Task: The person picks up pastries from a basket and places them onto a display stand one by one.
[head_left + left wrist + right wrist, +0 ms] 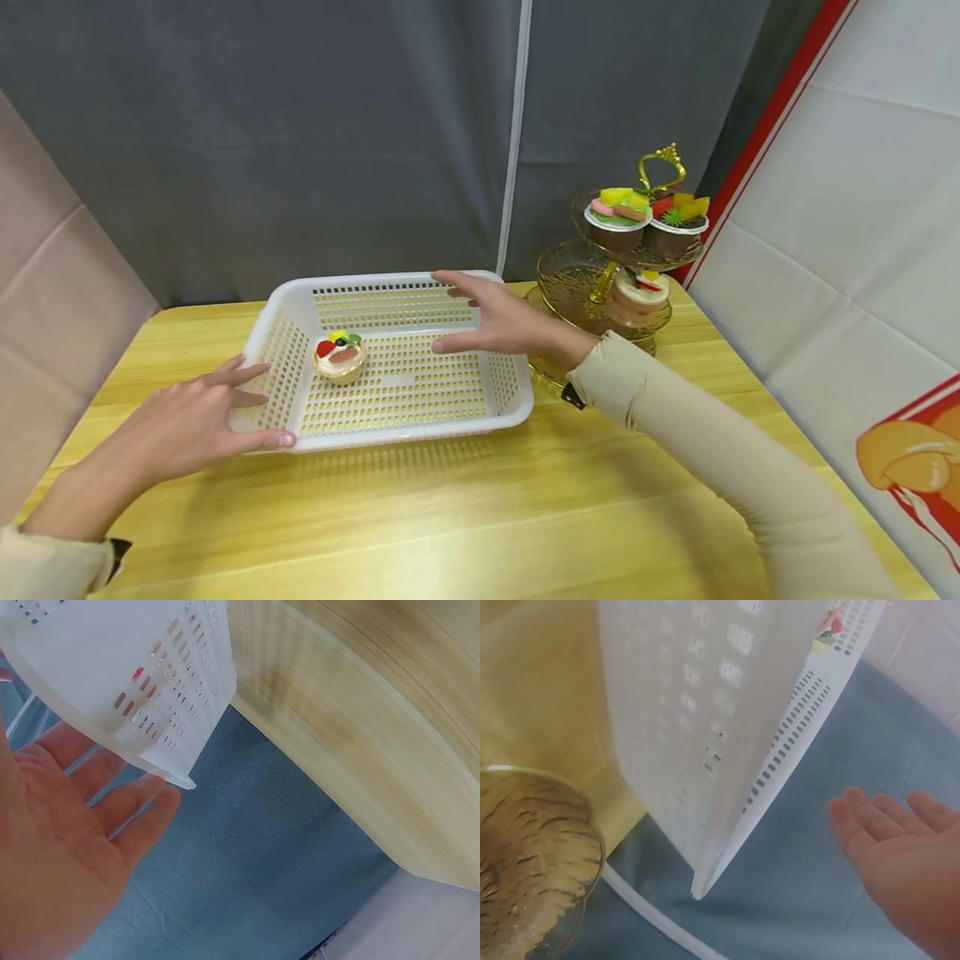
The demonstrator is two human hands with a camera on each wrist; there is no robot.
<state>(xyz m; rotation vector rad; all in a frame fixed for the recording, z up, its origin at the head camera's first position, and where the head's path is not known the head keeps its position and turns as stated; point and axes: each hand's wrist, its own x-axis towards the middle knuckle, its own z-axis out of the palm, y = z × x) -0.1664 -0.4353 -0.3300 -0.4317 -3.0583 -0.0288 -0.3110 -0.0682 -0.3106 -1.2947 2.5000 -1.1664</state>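
A white plastic basket (397, 433) with slotted walls lies on the wooden table. Inside it, toward the left end, sits a small fruit tart (341, 367) topped with red, yellow and green pieces. My left hand (191, 421) is at the basket's left end with fingers spread. In the left wrist view, the fingertips of that hand (67, 840) come right up to the basket's rim (97, 739). Over the basket's right end hovers my right hand (506, 317), thumb and fingers apart. From the right wrist, the palm of this hand (907, 862) shows nothing in it.
To the right of the basket stands a tiered gold-trimmed cake stand (566, 283). Its upper tier carries two dark-cupped fruit cupcakes (617, 237); a cream-topped cake (641, 300) sits lower down. A grey curtain (262, 150) hangs behind the table (420, 517), with a white wall panel (847, 250) at right.
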